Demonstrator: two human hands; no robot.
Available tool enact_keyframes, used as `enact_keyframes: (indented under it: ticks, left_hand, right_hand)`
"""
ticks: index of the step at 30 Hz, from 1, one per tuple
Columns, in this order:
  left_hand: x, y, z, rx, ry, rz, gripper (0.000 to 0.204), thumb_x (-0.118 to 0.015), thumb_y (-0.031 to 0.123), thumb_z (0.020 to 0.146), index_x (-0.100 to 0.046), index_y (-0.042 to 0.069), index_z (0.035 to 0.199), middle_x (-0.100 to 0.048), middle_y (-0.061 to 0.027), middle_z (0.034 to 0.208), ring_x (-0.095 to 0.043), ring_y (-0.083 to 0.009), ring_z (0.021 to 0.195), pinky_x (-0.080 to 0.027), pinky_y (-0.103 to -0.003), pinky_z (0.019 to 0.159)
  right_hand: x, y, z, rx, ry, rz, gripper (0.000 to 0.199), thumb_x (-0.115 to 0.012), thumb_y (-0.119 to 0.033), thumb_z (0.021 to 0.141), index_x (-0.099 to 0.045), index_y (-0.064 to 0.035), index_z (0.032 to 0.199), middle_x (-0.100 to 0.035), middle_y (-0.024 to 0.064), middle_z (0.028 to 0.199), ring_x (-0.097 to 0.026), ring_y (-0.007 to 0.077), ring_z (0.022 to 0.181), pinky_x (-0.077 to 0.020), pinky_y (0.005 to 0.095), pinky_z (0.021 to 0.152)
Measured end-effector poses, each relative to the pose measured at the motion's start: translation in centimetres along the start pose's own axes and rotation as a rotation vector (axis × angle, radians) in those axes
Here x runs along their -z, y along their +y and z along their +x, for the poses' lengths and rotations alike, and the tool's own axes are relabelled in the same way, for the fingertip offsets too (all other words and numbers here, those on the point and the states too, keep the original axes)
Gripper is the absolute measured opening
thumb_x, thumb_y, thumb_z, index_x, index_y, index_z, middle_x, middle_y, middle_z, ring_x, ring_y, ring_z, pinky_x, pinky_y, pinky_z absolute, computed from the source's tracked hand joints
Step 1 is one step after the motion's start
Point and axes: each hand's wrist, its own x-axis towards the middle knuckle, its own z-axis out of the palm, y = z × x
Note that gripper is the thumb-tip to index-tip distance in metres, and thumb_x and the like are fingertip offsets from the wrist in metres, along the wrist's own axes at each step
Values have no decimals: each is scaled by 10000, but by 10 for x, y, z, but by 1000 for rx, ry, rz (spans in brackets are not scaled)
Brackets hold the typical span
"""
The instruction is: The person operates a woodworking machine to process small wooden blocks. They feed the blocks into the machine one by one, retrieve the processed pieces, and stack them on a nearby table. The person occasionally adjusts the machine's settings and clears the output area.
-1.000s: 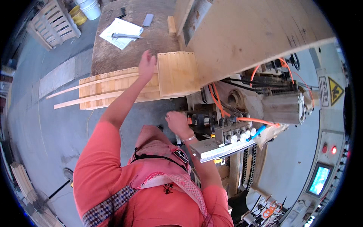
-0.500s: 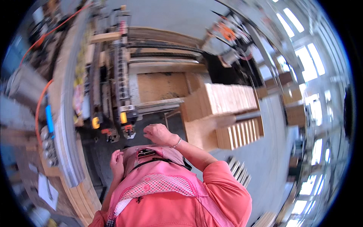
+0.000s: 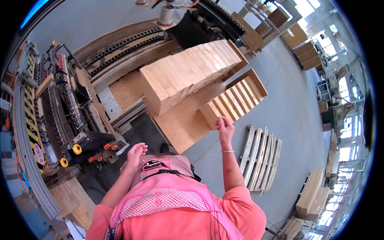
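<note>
My right hand [image 3: 225,129] is stretched forward, fingers loosely bent and holding nothing I can see. It overlaps the near corner of a short row of wooden blocks [image 3: 224,106]; whether it touches them I cannot tell. My left hand [image 3: 137,153] hangs beside my apron [image 3: 160,188], fingers half curled and slightly apart, with nothing in it. Beyond the short row stands a taller, longer row of light wooden blocks [image 3: 188,70], packed side by side. Both rows rest on a plywood board [image 3: 182,130], whose near corner points toward me.
To the left is a machine [image 3: 76,116] with chains, rails and yellow knobs. Slatted wood [image 3: 261,158] lies on the grey floor [image 3: 288,116] at right. Stacked boards [image 3: 310,192] sit farther right, and brown boxes [image 3: 308,56] stand at the back.
My view has turned right, so the block rows now sit more central. My right hand has swung out from my waist toward the short row; my left stays near my apron.
</note>
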Motion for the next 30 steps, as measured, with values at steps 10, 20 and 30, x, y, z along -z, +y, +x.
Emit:
enact_keyframes:
  ticks: [10, 20, 30]
  left_hand:
    - [-119, -57, 66, 316, -213, -149, 344, -455, 197, 923, -473, -4, 1201, -538, -116, 1175, -552, -219, 1037, -470, -327, 846]
    - [-208, -99, 119, 505, -194, -172, 391, -491, 268, 902, -464, 43, 1220, -464, -99, 1249, -495, -238, 1097, -428, -366, 880]
    - [-284, -148, 181, 527, 25, -274, 390, -454, 297, 901, -444, 51, 1204, -496, -111, 1200, -508, -267, 1069, -427, -405, 884]
  right_hand:
    - [143, 139, 14, -651, 278, 572, 335, -449, -324, 924, -557, -17, 1002, -600, 123, 977, -594, 297, 876, -495, 373, 708]
    - [141, 183, 45, -779, 256, 690, 454, -352, -341, 938, -480, 35, 1158, -501, 198, 1192, -483, 389, 1074, -402, 471, 921]
    - [122, 227, 143, -906, 142, 711, 467, -379, -408, 924, -472, -40, 1196, -535, 116, 1142, -523, 268, 944, -460, 419, 793]
